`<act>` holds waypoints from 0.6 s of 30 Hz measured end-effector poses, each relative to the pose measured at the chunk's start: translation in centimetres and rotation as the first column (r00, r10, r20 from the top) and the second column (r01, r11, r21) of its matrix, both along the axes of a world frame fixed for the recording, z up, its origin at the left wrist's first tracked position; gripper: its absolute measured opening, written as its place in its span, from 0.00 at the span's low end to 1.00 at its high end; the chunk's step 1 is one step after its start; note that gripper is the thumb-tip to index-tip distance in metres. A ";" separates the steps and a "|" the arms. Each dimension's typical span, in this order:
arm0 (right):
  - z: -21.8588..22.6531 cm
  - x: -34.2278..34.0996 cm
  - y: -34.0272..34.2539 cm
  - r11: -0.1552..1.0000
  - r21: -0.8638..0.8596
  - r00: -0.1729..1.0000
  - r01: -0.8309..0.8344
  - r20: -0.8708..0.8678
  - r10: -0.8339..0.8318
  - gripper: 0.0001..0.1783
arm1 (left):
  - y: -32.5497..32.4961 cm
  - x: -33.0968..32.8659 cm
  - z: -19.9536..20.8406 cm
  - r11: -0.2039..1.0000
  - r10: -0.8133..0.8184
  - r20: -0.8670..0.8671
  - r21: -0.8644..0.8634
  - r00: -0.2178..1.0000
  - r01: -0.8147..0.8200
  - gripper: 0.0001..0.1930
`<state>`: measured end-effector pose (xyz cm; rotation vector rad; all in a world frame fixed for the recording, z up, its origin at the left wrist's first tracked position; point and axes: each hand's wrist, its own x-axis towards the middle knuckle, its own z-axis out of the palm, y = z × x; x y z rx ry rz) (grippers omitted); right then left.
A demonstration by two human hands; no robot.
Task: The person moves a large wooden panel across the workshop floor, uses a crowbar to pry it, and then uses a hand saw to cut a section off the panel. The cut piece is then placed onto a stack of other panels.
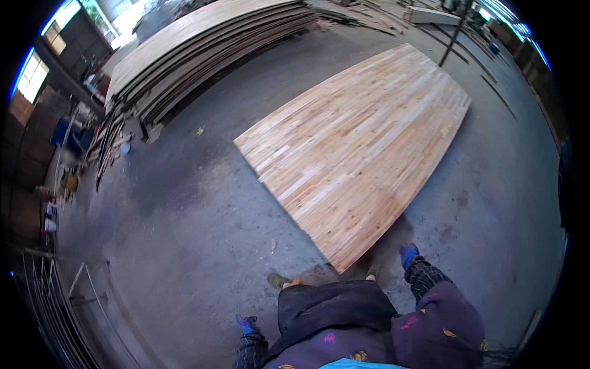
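Head view: jointed wood panel (356, 144) flat on grey concrete floor (184, 209).

Large wooden panel (359, 144) before gloved right hand (409, 253)

The left hand (247, 324), in a blue glove, hangs low at the person's left side, with the forearm in a dark checked sleeve running down toward the lower edge. The right hand (408, 254), also in a blue glove, is raised further forward at the right side; its checked cuff joins a dark purple patterned sleeve bent at the elbow. Both hands are free and hold nothing; whether the fingers are curled or spread is too small to tell.
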<state>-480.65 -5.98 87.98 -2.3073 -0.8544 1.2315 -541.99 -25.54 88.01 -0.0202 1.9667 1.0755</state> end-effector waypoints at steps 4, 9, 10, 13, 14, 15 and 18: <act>4.5 -15.9 5.9 0.889 -0.119 0.846 -0.442 0.273 0.458 0.34 | -10.0 -13.7 -2.7 0.858 -0.499 -0.316 -0.051 0.807 0.511 0.39; 6.4 -27.1 9.9 0.852 0.213 0.878 -0.478 0.129 0.460 0.33 | -11.5 -23.5 -0.9 0.884 -0.436 -0.249 -0.297 0.865 0.360 0.33; 6.4 -27.7 10.5 0.881 0.154 0.894 -0.447 0.116 0.434 0.33 | -9.7 -24.4 -0.4 0.945 -0.272 -0.171 -0.235 0.947 0.229 0.33; 5.1 -29.0 12.1 0.967 -0.015 0.966 -0.255 0.042 0.255 0.33 | -0.7 -26.3 1.2 0.991 0.103 -0.008 -0.080 0.995 -0.104 0.33; 3.7 -28.4 12.3 0.955 -0.050 0.934 -0.294 0.197 0.298 0.34 | 4.1 -26.5 1.8 0.992 0.125 0.023 -0.033 0.992 -0.125 0.33; 2.7 -27.6 11.4 0.985 -0.066 0.973 -0.162 0.154 0.170 0.34 | 9.3 -26.7 2.5 0.993 0.116 0.049 0.011 0.992 -0.116 0.34; 0.6 -27.2 10.7 0.989 -0.127 0.995 0.077 0.078 -0.067 0.34 | 24.9 -27.8 4.2 0.987 0.022 0.088 0.155 0.996 -0.035 0.34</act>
